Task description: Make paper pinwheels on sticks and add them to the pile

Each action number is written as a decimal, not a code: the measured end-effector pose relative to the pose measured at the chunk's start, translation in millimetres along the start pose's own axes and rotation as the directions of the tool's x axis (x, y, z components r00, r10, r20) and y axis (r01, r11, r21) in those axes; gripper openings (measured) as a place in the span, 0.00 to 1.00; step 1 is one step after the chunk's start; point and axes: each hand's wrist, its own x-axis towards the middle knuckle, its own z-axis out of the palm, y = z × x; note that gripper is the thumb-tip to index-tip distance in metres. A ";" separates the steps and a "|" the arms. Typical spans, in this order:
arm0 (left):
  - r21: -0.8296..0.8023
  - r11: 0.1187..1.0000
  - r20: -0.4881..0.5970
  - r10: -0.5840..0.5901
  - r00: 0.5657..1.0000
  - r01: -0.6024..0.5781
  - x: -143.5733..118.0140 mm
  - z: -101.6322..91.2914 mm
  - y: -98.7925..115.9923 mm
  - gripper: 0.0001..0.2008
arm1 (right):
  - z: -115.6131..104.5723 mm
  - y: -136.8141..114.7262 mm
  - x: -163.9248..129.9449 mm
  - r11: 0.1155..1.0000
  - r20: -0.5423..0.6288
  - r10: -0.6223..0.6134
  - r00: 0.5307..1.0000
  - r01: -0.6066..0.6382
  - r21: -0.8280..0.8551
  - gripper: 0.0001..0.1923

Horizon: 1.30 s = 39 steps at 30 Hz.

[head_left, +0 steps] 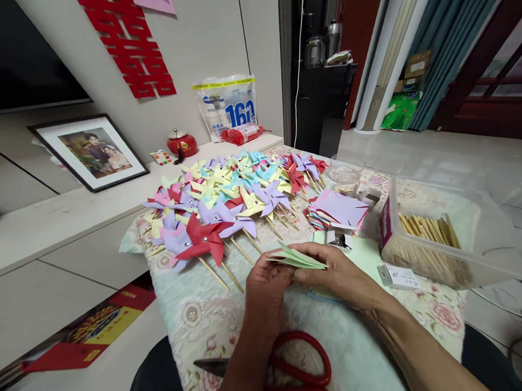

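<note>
Light green paper, several cut leaves fanned apart, is held between both hands over the table. My left hand has its fingers closed on the paper's left side. My right hand grips the right edge, thumb below and fingers behind. Under my left forearm lie red-handled scissors, their dark blade pointing left. Just beyond my right hand stands a small open box of dark metal pins. A stack of cut coloured paper squares lies farther back.
Many finished paper pinwheels on sticks cover the table's far left. At right stands a clear plastic bin of wooden sticks, with a small white box before it. A framed photo and a red jar stand on the cabinet.
</note>
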 end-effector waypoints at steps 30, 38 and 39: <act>0.049 0.999 -0.014 -0.007 1.000 0.008 -2.2 -0.6 4.4 0.16 | -4.8 10.3 3.1 0.958 -0.167 0.145 0.975 -0.096 0.271 0.23; -0.015 0.996 0.020 -0.088 0.996 0.088 -6.2 8.0 13.4 0.18 | -2.6 10.7 5.5 0.970 -0.141 0.091 0.986 -0.056 0.239 0.28; -0.017 0.995 0.032 -0.097 0.995 0.098 -6.4 8.4 13.6 0.18 | -2.5 10.6 5.5 0.969 -0.144 0.094 0.985 -0.057 0.242 0.28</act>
